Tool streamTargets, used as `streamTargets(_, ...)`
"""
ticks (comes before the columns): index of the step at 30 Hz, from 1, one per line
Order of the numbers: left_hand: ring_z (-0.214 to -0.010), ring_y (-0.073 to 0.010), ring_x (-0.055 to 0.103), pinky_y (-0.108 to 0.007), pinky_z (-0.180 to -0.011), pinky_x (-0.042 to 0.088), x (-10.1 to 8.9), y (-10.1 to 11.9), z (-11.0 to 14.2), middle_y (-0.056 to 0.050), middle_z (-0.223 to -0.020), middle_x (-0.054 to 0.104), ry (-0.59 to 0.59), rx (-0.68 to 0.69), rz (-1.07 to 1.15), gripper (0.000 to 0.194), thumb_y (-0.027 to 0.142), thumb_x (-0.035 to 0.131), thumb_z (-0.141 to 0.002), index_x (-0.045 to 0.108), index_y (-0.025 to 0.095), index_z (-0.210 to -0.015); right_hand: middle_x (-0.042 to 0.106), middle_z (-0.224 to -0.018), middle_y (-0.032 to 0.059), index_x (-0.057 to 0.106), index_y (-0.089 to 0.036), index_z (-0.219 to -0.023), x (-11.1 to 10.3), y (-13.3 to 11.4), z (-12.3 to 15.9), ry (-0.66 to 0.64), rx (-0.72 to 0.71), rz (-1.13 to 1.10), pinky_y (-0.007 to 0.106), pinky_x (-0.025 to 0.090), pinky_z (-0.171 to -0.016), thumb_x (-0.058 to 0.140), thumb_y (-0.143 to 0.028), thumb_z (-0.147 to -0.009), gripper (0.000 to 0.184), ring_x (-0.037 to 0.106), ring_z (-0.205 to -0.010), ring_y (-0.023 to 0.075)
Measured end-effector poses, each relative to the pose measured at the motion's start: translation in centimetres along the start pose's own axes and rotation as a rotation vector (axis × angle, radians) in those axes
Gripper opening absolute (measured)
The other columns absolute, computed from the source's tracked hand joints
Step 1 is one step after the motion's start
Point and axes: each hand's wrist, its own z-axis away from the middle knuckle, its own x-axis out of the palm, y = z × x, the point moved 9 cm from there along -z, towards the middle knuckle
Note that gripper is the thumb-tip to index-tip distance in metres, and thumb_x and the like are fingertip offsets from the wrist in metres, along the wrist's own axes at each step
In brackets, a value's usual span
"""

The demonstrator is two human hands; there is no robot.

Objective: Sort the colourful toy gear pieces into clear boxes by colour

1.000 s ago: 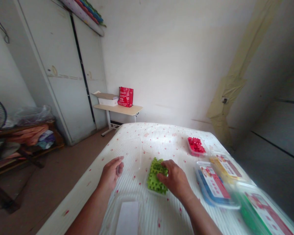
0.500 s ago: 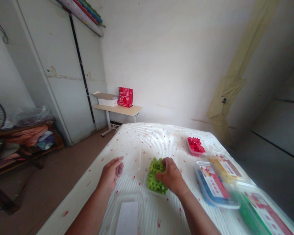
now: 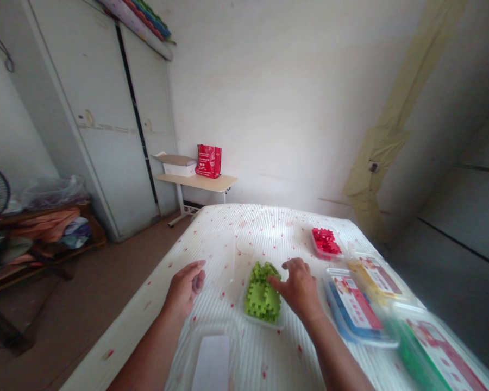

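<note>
A clear plastic box (image 3: 279, 325) full of light-green interlocking pieces (image 3: 264, 298) stands on the table in front of me. Just at its right side hovers my right hand (image 3: 298, 287), thumb and fingers apart, the thumb tip close to the pieces; I see nothing held in it. My left hand (image 3: 184, 290) is by the near edge of a clear lid (image 3: 222, 255), left of the box. Its fingers are loosely curled, with a small gap to the thumb, and no object shows between them. Whether it touches the lid I cannot tell.
Beyond my right hand sits an open box of red pieces (image 3: 326, 242). Lidded boxes with yellow (image 3: 381, 277), blue (image 3: 356, 309) and green (image 3: 436, 347) contents line the table's right side. A clear lid with a white label (image 3: 212, 361) lies at the near edge.
My right hand has drawn back to the right, off the light-green pieces, and its fingers have spread. The pieces in the box lie differently. My left hand has stayed in place.
</note>
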Motion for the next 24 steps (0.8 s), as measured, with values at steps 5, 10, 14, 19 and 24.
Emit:
streamTargets(5,-0.046,-0.0078,0.052,-0.018,-0.043,0.035,0.0,0.0,0.0,0.001,-0.052,0.059,0.002,0.004,0.004,0.03,0.021,0.072,-0.047,0.068,0.011,-0.075,0.058,-0.118,0.0068,0.065,-0.025,-0.1,-0.7,-1.9,-0.1,0.033,-0.187,-0.041,0.034,0.041,-0.081,0.052,-0.03,-0.082,0.023,0.049,-0.106,0.0222)
streamTargets(10,-0.047,-0.0082,0.052,-0.018,-0.044,0.034,-0.1,0.0,-0.1,0.001,-0.052,0.058,-0.008,0.01,-0.01,0.032,0.023,0.072,-0.048,0.068,0.012,-0.077,0.069,-0.086,0.0043,0.069,-0.023,-0.081,0.6,-1.9,-0.2,-0.109,-0.133,0.034,0.029,0.039,-0.079,0.047,-0.021,-0.084,0.023,0.054,-0.093,0.0187)
streamTargets(14,-0.047,-0.0067,0.052,-0.016,-0.044,0.033,0.5,-0.2,0.1,0.002,-0.052,0.059,-0.055,-0.012,-0.005,0.034,0.023,0.073,-0.048,0.067,0.013,-0.08,0.068,-0.08,0.0058,0.068,-0.021,-0.077,0.8,-2.0,0.0,-0.127,-0.108,0.103,0.027,0.037,-0.073,0.047,-0.018,-0.082,0.022,0.054,-0.088,0.0189)
streamTargets(19,-0.045,-0.0057,0.05,-0.017,-0.044,0.031,2.4,-0.2,1.5,0.003,-0.052,0.058,-0.132,-0.029,-0.031,0.034,0.026,0.073,-0.049,0.067,0.013,-0.081,0.067,-0.079,0.0064,0.066,-0.021,-0.075,0.7,-2.0,0.1,-0.134,-0.096,0.187,0.029,0.036,-0.072,0.047,-0.013,-0.078,0.021,0.053,-0.087,0.0199)
streamTargets(24,-0.041,-0.0049,0.045,-0.017,-0.041,0.026,4.5,-0.8,3.1,0.003,-0.05,0.056,-0.275,-0.03,-0.101,0.033,0.031,0.071,-0.056,0.067,0.013,-0.084,0.067,-0.085,0.0057,0.066,-0.021,-0.082,0.7,-2.0,0.3,-0.134,-0.117,0.16,0.031,0.035,-0.076,0.049,-0.013,-0.076,0.02,0.052,-0.093,0.021)
